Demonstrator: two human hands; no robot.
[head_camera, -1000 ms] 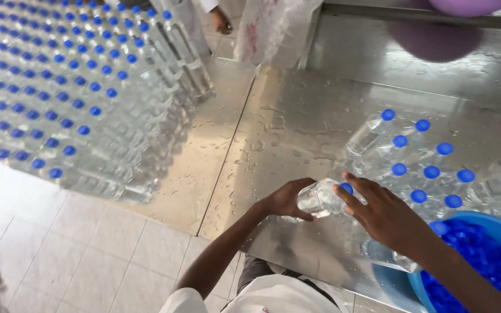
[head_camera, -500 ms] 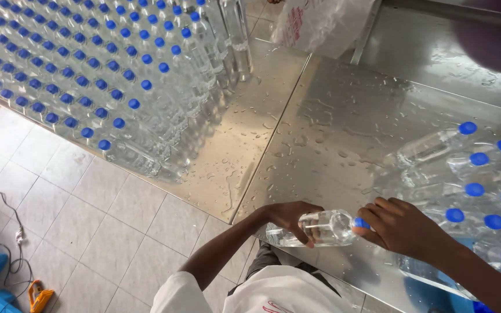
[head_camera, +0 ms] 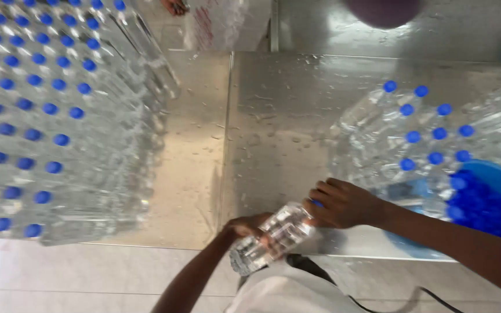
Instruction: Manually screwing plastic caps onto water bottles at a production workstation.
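Note:
I hold a clear plastic water bottle almost on its side above the front edge of the wet steel table. My left hand grips its body from underneath. My right hand is closed around its neck end, covering the blue cap. Just right of my right hand stands a cluster of capped bottles, and beside it a blue tub filled with loose blue caps.
A large block of capped clear bottles fills the left side of the table. Another person's hand shows at the far edge, next to a clear plastic bag. A purple round object sits at the top. Tiled floor lies below.
The view has swung, so the table shifted in frame. The bottle has come down toward the table's front edge and tilted base-down to the left, with both hands still on it.

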